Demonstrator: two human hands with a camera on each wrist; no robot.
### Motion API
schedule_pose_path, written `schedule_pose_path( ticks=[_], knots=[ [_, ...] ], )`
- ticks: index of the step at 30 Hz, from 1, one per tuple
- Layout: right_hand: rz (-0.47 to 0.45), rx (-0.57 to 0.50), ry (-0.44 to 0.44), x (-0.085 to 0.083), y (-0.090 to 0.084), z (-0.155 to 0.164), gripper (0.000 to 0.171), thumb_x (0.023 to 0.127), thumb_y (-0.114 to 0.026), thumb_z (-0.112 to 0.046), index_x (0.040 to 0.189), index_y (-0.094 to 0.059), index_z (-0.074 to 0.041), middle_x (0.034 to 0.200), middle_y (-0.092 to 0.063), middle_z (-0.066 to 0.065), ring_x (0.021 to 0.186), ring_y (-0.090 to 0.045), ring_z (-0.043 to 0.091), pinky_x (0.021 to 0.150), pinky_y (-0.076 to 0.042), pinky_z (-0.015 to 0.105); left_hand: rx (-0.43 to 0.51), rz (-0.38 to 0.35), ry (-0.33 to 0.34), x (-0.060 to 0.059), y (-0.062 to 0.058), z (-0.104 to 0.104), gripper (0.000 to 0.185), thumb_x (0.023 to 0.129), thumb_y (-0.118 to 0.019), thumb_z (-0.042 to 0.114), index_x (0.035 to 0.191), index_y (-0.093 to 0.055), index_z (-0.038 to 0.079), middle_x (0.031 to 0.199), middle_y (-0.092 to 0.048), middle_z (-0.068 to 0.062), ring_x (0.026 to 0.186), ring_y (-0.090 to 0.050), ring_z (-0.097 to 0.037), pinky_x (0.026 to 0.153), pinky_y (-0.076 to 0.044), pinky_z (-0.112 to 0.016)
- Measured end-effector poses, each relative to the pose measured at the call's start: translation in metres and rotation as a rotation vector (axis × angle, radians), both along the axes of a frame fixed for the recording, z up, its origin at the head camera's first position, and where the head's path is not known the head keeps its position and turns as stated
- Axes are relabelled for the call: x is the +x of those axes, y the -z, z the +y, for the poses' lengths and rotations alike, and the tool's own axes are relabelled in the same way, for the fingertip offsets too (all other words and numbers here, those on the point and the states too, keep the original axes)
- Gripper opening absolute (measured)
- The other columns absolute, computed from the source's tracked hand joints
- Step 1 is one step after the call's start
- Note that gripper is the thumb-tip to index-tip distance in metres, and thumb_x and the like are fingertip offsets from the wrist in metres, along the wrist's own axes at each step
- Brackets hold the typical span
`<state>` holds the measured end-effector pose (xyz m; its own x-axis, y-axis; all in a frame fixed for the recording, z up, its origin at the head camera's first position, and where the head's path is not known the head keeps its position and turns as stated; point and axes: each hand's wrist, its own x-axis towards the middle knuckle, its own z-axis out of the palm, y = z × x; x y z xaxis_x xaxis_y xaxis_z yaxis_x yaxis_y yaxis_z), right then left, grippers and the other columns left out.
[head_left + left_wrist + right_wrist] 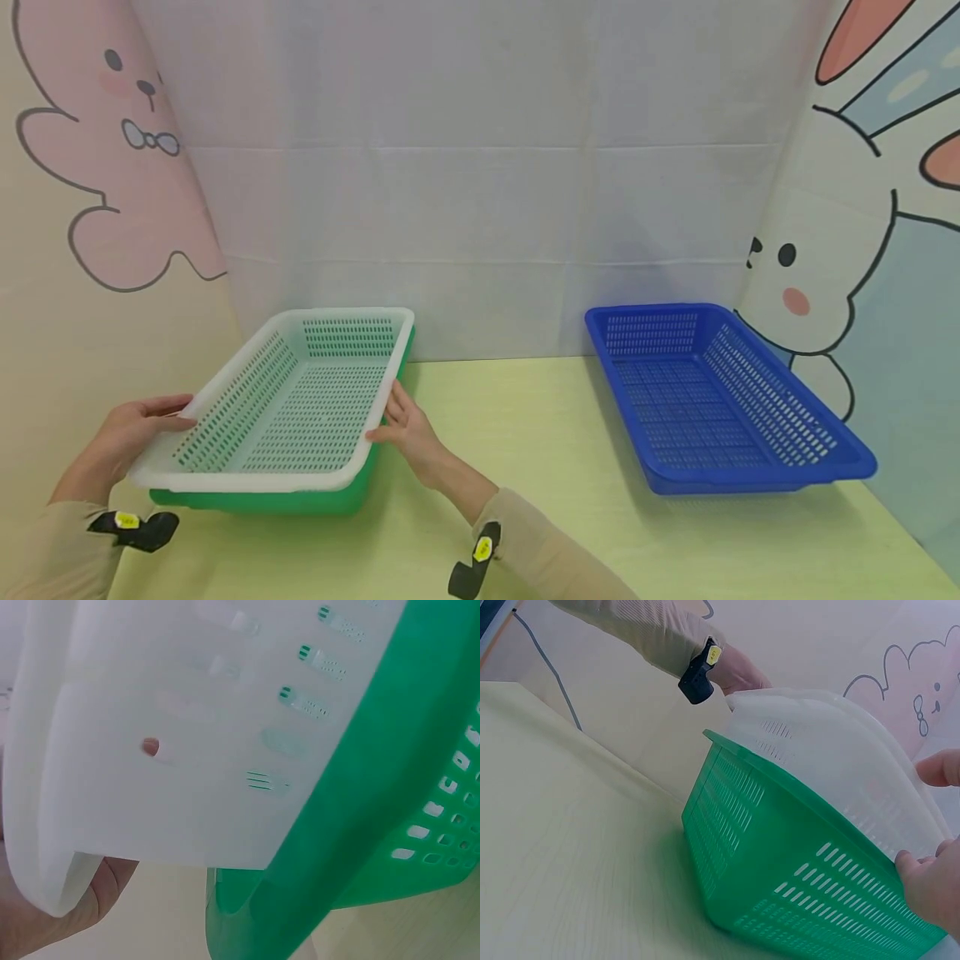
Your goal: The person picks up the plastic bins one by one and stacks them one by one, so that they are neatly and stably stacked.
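Left hand (pixel 131 433) grips the left rim of a white perforated plastic tray-basket (pixel 292 400), fingers curled over the lip with the thumb under it, while the right hand (pixel 405 427) holds the opposite rim, fingers bent against its edge — the white basket sits nested, slightly tilted, inside a green perforated plastic basket (pixel 300 498) of the same shape, which rests on the pale yellow-green table (pixel 540 467) at the left. Both hold nothing inside. Well apart on the right stands a blue perforated plastic basket (pixel 720 400), likewise without contents
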<state>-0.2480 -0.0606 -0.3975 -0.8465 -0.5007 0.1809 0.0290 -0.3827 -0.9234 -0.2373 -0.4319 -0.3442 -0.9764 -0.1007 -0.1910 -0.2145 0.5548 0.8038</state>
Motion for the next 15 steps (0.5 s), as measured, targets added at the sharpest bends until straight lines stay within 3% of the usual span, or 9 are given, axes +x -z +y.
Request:
schedule_pose_path(
  ticks=[3,8,15],
  knots=[
    [-0.008,0.005,0.004,0.0006,-0.0010,-0.0001,0.086,0.081,-0.056,0.003,0.148,-0.005,-0.014,0.151,-0.020,-0.001,0.139,-0.016,0.018,0.112,-0.018,0.041,-0.061,0.013,0.024,-0.0008,-0.0007,0.0011,0.069,0.088,-0.059,0.029,0.136,-0.028,-0.010,0.095,-0.061,-0.001,0.076,-0.064,-0.019,0.066,-0.056,-0.039],
    [-0.021,0.003,0.008,0.0014,-0.0023,-0.0002,0.086,0.080,-0.056,0.003,0.148,-0.005,-0.014,0.151,-0.019,0.000,0.139,-0.016,0.019,0.112,-0.017,0.041,-0.140,0.027,0.042,-0.0017,-0.0030,0.0027,0.067,0.090,-0.056,0.025,0.136,-0.024,-0.013,0.106,-0.059,-0.018,0.076,-0.063,-0.018,0.064,-0.055,-0.034],
    [-0.030,0.007,0.026,0.0013,-0.0013,-0.0019,0.086,0.079,-0.057,0.004,0.148,-0.008,-0.013,0.151,-0.020,0.002,0.139,-0.017,0.020,0.112,-0.018,0.040,-0.085,0.015,0.012,-0.0017,-0.0019,0.0034,0.067,0.089,-0.057,0.023,0.136,-0.024,-0.012,0.094,-0.062,-0.003,0.073,-0.065,-0.019,0.064,-0.056,-0.036]
  ],
)
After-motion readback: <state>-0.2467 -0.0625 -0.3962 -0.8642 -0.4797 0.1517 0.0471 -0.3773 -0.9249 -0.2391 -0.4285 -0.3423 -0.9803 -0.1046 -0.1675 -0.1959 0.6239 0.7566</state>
